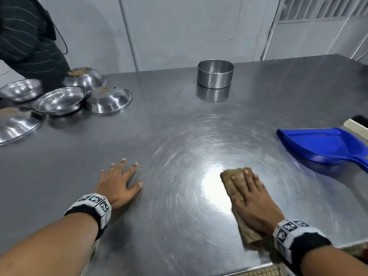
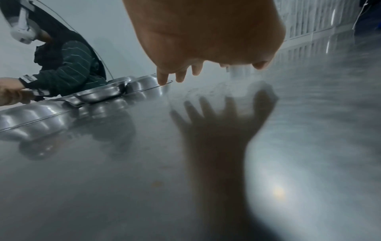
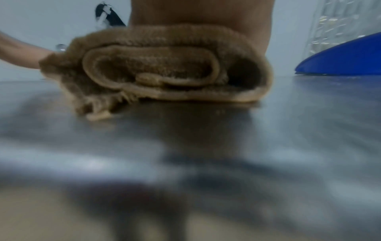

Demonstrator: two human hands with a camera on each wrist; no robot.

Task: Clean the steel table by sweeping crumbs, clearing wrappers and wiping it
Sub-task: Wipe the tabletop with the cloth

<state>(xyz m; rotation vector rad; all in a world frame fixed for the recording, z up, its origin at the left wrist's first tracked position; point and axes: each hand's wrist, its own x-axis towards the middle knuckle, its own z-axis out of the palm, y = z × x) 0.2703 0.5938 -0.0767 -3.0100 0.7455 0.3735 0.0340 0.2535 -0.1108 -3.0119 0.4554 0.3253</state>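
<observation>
A folded brown cloth (image 1: 234, 183) lies on the steel table (image 1: 179, 136) near its front right edge. My right hand (image 1: 252, 193) presses flat on top of it, fingers straight. In the right wrist view the cloth (image 3: 156, 70) shows its rolled folds against the table (image 3: 185, 146). My left hand (image 1: 117, 179) rests on the table to the left with its fingers spread, holding nothing. In the left wrist view the left hand (image 2: 206, 48) hovers just over the surface (image 2: 103, 179), which mirrors it.
A blue dustpan (image 1: 322, 145) with a brush (image 1: 356, 126) behind it lies at the right. A round steel tin (image 1: 215, 73) stands at the back. Several steel bowls (image 1: 59, 99) crowd the left, where another person (image 1: 29, 40) in a dark striped top works.
</observation>
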